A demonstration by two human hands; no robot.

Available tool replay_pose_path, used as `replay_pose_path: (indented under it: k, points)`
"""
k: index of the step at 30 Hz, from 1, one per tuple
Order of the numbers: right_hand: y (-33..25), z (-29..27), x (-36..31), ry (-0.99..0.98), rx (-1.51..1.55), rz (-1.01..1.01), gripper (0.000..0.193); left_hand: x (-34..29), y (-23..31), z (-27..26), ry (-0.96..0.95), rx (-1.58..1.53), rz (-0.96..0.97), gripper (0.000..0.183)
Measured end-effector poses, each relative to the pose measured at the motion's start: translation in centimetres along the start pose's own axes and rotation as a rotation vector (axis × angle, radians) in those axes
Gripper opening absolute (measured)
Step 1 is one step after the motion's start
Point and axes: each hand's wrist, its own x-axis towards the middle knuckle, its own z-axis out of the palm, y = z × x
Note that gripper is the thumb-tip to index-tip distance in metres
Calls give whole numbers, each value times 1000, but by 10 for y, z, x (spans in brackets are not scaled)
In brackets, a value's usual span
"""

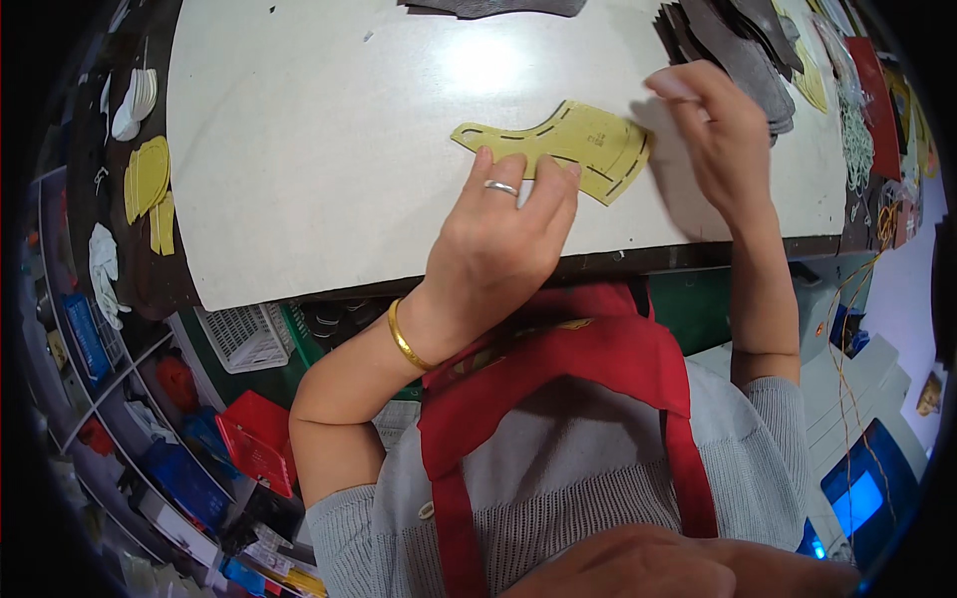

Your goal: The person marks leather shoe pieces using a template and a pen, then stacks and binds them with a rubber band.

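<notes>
A yellow pattern template (604, 140) with dark dashed slots and a curved outline lies on the white work board (299, 199). A thin dark edge shows along its upper left rim; whether a piece lies beneath it I cannot tell. The fingertips of my left hand (506, 234) press on the template's near edge and hold it down. To the right, clear of the template, my right hand (723, 135) is raised above the board. Its fingers are curled together and slightly blurred, and anything between them is hidden. Behind it lies a stack of dark leather pieces (733, 55).
Another dark piece (493, 8) lies at the far edge. Yellow templates (148, 184) and a white stack (136, 104) sit left of the board. Pale green cord (857, 149) and a red item (874, 105) are at right. Below left stand a white basket (244, 339) and a red bin (257, 439).
</notes>
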Motion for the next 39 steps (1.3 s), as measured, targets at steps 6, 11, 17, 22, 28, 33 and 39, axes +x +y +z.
replay_pose_path:
  k: [6,11,17,22,28,33,39]
  points:
    - [-51,9,38,-329,105,-288,23,-4,0,-2,-33,0,19,29]
    - [-79,49,52,-531,290,-60,24,-5,2,-1,-26,-38,6,22]
    - [-33,8,50,-466,-90,-240,31,-3,1,-3,-29,22,28,20]
    - [-41,-4,22,-349,469,13,25,-3,0,0,-12,-14,20,23]
    - [-40,-7,2,-381,31,-209,24,-4,0,-1,-30,-8,10,23]
    - [-29,-26,-14,-132,332,127,31,6,3,-7,-60,-3,19,32]
    - [-40,-6,-30,-73,-130,29,18,10,6,-3,-78,104,7,33]
